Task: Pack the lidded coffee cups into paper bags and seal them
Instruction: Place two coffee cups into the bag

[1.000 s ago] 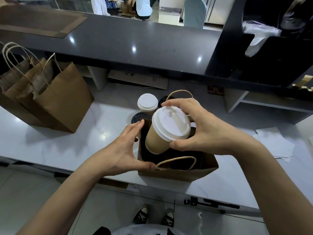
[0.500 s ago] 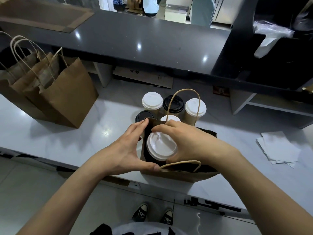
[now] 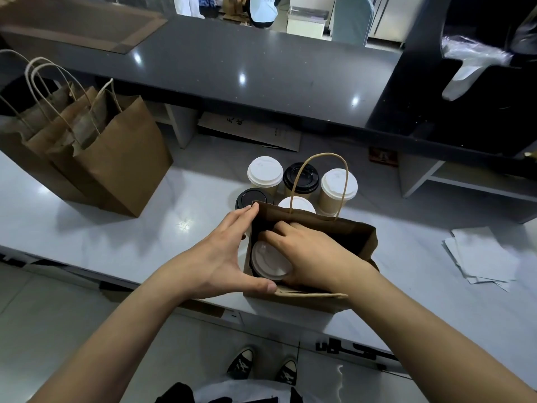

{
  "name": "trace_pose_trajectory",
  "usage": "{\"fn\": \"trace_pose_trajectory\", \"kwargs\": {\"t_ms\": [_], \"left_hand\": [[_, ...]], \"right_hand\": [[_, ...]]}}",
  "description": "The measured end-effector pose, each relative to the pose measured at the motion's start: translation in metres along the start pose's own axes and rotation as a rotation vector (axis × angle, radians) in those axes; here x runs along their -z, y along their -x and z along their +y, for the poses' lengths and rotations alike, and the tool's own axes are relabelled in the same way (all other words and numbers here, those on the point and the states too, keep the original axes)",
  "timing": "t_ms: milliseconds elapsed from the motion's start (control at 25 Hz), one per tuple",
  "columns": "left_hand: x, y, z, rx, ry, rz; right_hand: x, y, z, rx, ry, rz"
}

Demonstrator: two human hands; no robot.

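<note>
While I stood at the white counter (image 3: 87,237), my right hand (image 3: 313,254) was down inside the open paper bag (image 3: 357,237). Its fingers were curled around the white lid of a coffee cup (image 3: 268,261), gripping it from the top. That cup sat low in the bag, on the bag's left side. My left hand (image 3: 223,254) was outside the bag. Its fingers were straight and pressed flat on the bag's left wall, and my thumb lay along the near rim. It was not curled around anything.

One bag handle (image 3: 319,181) stood up at the far rim. The other handle was bent down under my right wrist.

Just behind the bag stood five more cups, close together. Three had white lids (image 3: 265,172) and two had black lids (image 3: 302,177). One white-lidded cup was partly hidden by the bag.

Farther left on the counter stood a bunch of brown bags (image 3: 122,167) with their tops folded shut. I could not see what was in them. Over on the right lay some white papers (image 3: 482,257). Behind it all ran a dark shelf (image 3: 247,68).
</note>
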State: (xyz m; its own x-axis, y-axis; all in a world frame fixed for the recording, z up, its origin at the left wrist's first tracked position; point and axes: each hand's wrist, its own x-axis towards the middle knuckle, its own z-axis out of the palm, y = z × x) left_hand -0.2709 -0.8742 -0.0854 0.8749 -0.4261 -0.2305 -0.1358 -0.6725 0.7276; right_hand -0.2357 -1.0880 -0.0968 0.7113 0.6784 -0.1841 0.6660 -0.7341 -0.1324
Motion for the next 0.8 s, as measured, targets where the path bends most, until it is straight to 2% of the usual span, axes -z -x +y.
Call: {"fn": "trace_pose_trajectory", "kwargs": {"t_ms": [480,800], "left_hand": [[-0.001,0.0,-0.001,0.0,-0.001,0.002],[-0.001,0.001,-0.002,0.006,0.009,0.008]], "right_hand": [[-0.015,-0.02,-0.002,-0.055,-0.015,-0.1],[-0.018,-0.015,-0.001,-0.062,-0.035,-0.097]]}}
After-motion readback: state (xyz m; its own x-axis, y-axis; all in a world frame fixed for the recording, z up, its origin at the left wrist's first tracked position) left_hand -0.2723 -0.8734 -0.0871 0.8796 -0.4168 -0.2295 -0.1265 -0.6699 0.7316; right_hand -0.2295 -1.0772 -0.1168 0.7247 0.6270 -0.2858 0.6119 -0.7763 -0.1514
